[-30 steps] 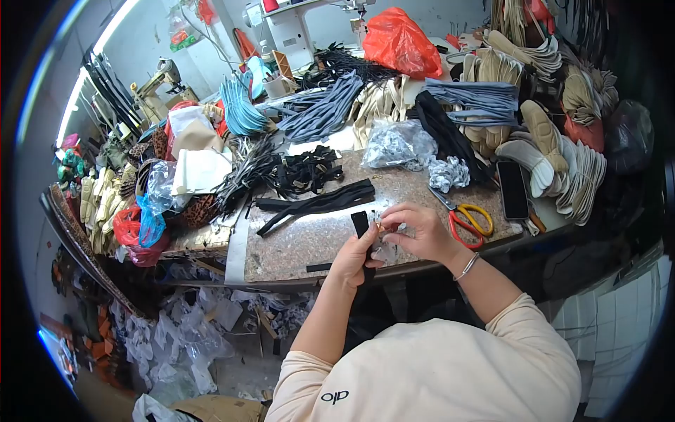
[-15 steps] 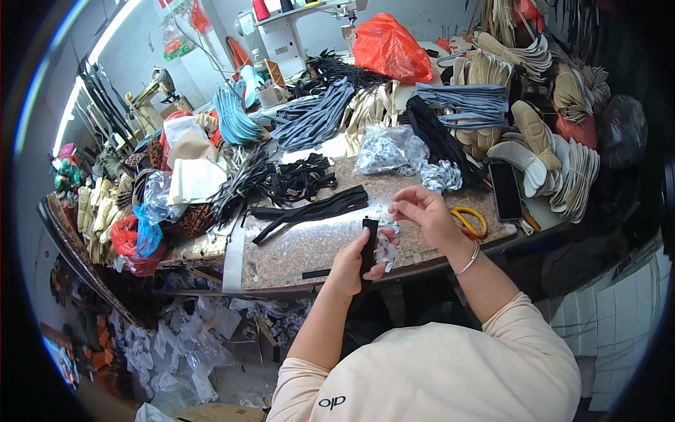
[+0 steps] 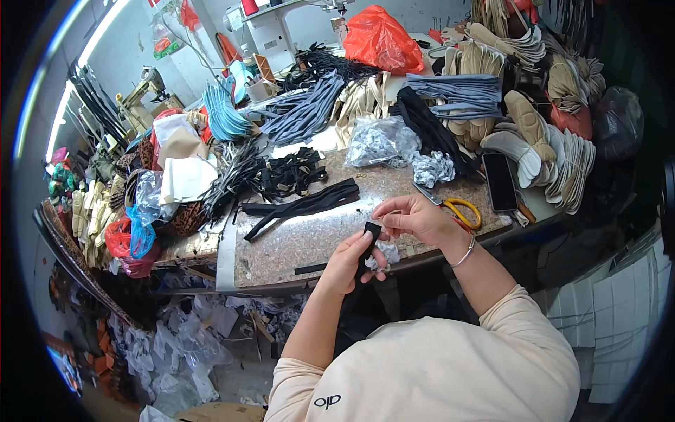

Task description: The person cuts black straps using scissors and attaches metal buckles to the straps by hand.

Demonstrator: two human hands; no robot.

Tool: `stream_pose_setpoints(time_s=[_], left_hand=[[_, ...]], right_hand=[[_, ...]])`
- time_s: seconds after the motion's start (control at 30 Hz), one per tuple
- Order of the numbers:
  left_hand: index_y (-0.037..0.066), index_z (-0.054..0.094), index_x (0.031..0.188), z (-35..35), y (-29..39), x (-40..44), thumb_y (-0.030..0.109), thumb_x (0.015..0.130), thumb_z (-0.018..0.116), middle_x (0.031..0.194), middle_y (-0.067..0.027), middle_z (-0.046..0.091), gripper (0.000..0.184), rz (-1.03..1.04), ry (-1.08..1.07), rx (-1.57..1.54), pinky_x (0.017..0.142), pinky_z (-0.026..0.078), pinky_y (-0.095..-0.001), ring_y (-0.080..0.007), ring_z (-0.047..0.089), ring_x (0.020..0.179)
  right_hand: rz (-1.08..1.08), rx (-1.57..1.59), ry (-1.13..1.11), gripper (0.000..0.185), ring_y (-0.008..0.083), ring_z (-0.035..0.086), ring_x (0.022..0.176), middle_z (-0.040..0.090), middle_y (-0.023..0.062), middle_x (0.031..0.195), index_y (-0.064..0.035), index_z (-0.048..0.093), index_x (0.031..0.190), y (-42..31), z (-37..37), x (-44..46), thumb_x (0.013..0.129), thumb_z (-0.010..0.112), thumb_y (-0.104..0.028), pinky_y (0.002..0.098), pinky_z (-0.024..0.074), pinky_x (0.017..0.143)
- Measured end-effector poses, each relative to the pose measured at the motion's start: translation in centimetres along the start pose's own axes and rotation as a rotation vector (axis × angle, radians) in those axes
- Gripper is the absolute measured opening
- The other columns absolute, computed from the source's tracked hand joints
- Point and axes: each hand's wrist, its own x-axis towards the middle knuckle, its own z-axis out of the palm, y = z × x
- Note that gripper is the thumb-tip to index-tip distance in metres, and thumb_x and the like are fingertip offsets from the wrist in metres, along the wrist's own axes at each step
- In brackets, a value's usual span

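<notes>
One pair of scissors, and left of it the left hand has one black strip in its grip! Right hand between, fingertips pinched, contents can't tell; one phone right of the scissors.

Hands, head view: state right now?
Left hand: closed, holding a black strip.
Right hand: partly curled near the strip; can't tell whether it holds anything.

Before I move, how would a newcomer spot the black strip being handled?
At the front edge of the speckled worktop, find the left hand. The black strip pokes up past its thumb, close to the right hand. Other black strips lie on the worktop; only this one is held.
</notes>
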Motion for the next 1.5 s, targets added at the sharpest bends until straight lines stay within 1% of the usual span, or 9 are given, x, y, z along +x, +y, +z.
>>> stream_pose_setpoints(time_s=[0.2, 0.37, 0.57, 0.73, 0.9, 1.03, 1.23, 1.37, 1.5], left_hand=[[-0.003, 0.052, 0.103, 0.0, -0.2, 0.1, 0.028, 0.093, 0.043, 0.061, -0.0123, 0.059, 0.034, -0.017, -0.005, -0.052, 0.028, 0.023, -0.0168, -0.0189, 0.053, 0.041], [-0.003, 0.052, 0.102, 0.1, -0.2, 0.2, 0.029, 0.093, 0.043, 0.062, -0.0125, 0.059, 0.035, -0.005, -0.016, -0.029, 0.028, 0.023, -0.0168, -0.0185, 0.053, 0.041], [-0.003, 0.052, 0.103, 0.1, -0.4, 0.1, 0.029, 0.092, 0.043, 0.063, -0.0121, 0.059, 0.034, 0.005, -0.008, -0.030, 0.028, 0.023, -0.0166, -0.0179, 0.053, 0.042], [0.002, 0.054, 0.103, 0.2, -0.6, 0.0, 0.029, 0.094, 0.044, 0.067, -0.0076, 0.061, 0.030, 0.000, 0.008, 0.029, 0.033, 0.028, -0.0152, -0.0134, 0.054, 0.046], [0.005, 0.055, 0.102, 0.8, -1.0, 0.0, 0.027, 0.095, 0.044, 0.070, -0.0057, 0.061, 0.026, 0.048, 0.131, 0.235, 0.036, 0.030, -0.0151, -0.0118, 0.055, 0.048], [0.006, 0.056, 0.100, 0.6, -0.9, 0.0, 0.026, 0.095, 0.044, 0.073, -0.0046, 0.061, 0.023, 0.061, 0.070, 0.252, 0.038, 0.032, -0.0150, -0.0107, 0.056, 0.050], [0.006, 0.056, 0.098, 0.8, -1.7, 0.2, 0.024, 0.093, 0.048, 0.076, -0.0049, 0.060, 0.021, 0.139, 0.207, 0.143, 0.039, 0.034, -0.0149, -0.0102, 0.056, 0.051], [0.005, 0.055, 0.095, 1.2, -1.5, 0.3, 0.021, 0.091, 0.052, 0.076, -0.0049, 0.058, 0.017, 0.323, 0.295, 0.188, 0.041, 0.037, -0.0155, -0.0110, 0.056, 0.051], [0.005, 0.055, 0.093, 1.1, -1.3, 0.3, 0.018, 0.089, 0.055, 0.075, -0.0047, 0.057, 0.013, 0.259, 0.272, -0.043, 0.043, 0.038, -0.0161, -0.0118, 0.056, 0.053]], right_hand=[[-0.021, -0.073, -0.003, 0.014, 0.0115, 0.058, 0.063, 0.063, 0.0072, 0.075, 0.0005, 0.064, 0.095, -0.4, 0.7, -0.2, 0.082, 0.059, 0.001, 0.0171, 0.0439, 0.055], [-0.039, -0.172, 0.035, 0.014, 0.0108, 0.057, 0.063, 0.063, 0.0074, 0.076, 0.0014, 0.065, 0.094, -0.6, 0.9, -0.3, 0.082, 0.058, 0.002, 0.0171, 0.0436, 0.055], [-0.043, -0.209, 0.029, 0.013, 0.0104, 0.057, 0.063, 0.063, 0.0080, 0.077, 0.0023, 0.065, 0.093, -0.8, 1.3, -0.4, 0.081, 0.058, 0.003, 0.0175, 0.0440, 0.056], [-0.053, -0.322, 0.040, 0.014, 0.0097, 0.056, 0.063, 0.064, 0.0071, 0.077, 0.0019, 0.066, 0.092, -1.1, 1.7, -0.7, 0.080, 0.058, 0.005, 0.0179, 0.0450, 0.057], [-0.121, -0.493, 0.081, 0.016, 0.0090, 0.057, 0.064, 0.065, 0.0052, 0.077, 0.0004, 0.066, 0.092, -0.9, 2.0, -1.0, 0.078, 0.061, 0.005, 0.0185, 0.0464, 0.058], [-0.491, -0.652, 0.045, 0.015, 0.0075, 0.056, 0.061, 0.065, 0.0035, 0.075, -0.0018, 0.068, 0.088, 0.1, 1.4, -0.9, 0.075, 0.064, 0.004, 0.0170, 0.0435, 0.055], [-0.347, -0.430, 0.220, 0.019, 0.0090, 0.055, 0.060, 0.065, 0.0041, 0.075, -0.0019, 0.068, 0.085, 0.7, 2.2, -1.5, 0.069, 0.068, 0.008, 0.0184, 0.0434, 0.054], [-0.544, -0.616, 0.113, 0.018, 0.0086, 0.053, 0.060, 0.063, 0.0032, 0.077, -0.0033, 0.068, 0.082, 0.6, 1.6, -1.1, 0.068, 0.069, 0.008, 0.0181, 0.0411, 0.053], [-0.582, -0.694, 0.073, 0.017, 0.0085, 0.052, 0.061, 0.061, 0.0021, 0.078, -0.0041, 0.068, 0.080, 0.1, 2.1, -1.3, 0.068, 0.069, 0.008, 0.0181, 0.0405, 0.053]])
